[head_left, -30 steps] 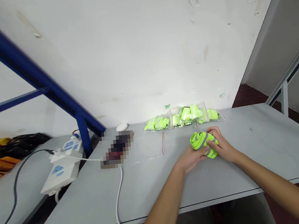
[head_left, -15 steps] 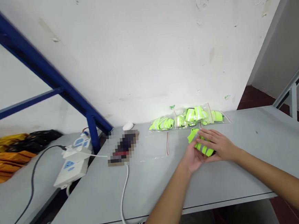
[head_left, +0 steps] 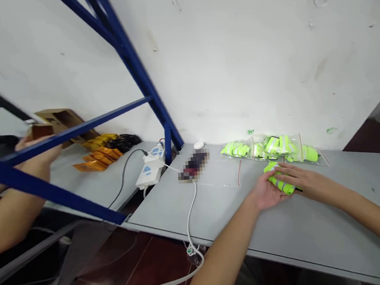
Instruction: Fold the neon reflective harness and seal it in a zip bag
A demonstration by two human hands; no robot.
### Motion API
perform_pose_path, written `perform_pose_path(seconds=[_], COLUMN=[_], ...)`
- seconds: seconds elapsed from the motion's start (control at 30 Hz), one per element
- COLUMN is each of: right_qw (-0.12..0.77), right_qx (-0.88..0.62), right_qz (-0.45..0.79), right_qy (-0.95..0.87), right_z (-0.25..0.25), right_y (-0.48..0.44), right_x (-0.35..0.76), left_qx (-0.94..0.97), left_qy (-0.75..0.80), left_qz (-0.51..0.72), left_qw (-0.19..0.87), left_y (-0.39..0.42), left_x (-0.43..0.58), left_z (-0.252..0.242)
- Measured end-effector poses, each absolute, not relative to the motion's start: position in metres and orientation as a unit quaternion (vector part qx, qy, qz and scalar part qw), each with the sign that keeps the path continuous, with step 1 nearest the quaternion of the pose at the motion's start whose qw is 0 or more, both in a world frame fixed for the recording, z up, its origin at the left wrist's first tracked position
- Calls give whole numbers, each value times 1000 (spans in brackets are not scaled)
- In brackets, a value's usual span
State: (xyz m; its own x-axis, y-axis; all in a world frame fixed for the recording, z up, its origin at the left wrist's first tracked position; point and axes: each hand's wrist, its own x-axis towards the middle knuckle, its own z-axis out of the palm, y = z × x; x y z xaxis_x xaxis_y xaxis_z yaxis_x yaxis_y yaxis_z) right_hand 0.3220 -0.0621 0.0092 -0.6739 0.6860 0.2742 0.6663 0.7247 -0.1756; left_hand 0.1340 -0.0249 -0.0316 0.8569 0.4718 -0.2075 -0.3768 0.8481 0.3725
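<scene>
A folded neon-yellow reflective strap bundle [head_left: 283, 184], with grey bands and a bit of black at one end, lies between my two hands above the grey table. My left hand [head_left: 267, 193] cups it from the left and below. From the right, my right hand [head_left: 300, 180] rests its fingers over the top, closed round it. Behind them by the wall lie several clear zip bags with similar yellow bundles [head_left: 279, 145]. A flat clear zip bag with a red seal line [head_left: 239, 173] is on the table to the left.
A blurred-out phone [head_left: 193, 166] with a white cable lies left, near a white round object [head_left: 198, 145]. Beyond the blue frame [head_left: 131, 68] are a power strip [head_left: 150, 170], orange packets [head_left: 102, 158] and a co-worker's hands [head_left: 39, 150] holding a small cardboard box.
My view has swung left, bringing the co-worker's arms and the floor into sight. Both my hands still hold the yellow bundle; my right-hand fingers lie flatter over it.
</scene>
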Motion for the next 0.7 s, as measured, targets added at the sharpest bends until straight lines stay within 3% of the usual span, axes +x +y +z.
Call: perform_pose_path(seconds=[0.33, 0.57, 0.7], right_qw=[307, 431, 481], right_qx=[-586, -666, -678], right_qz=[186, 231, 227], right_qy=[-726, -563, -508], right_z=[-2, -12, -7], right_y=[-57, -69, -70], right_x=[318, 279, 276], left_qx=[374, 620, 702], left_qy=[120, 190, 313], left_qz=[147, 39, 111], left_qw=[908, 760, 630], left_y=[-17, -12, 21], left_x=[113, 76, 41], left_z=[-16, 19, 43])
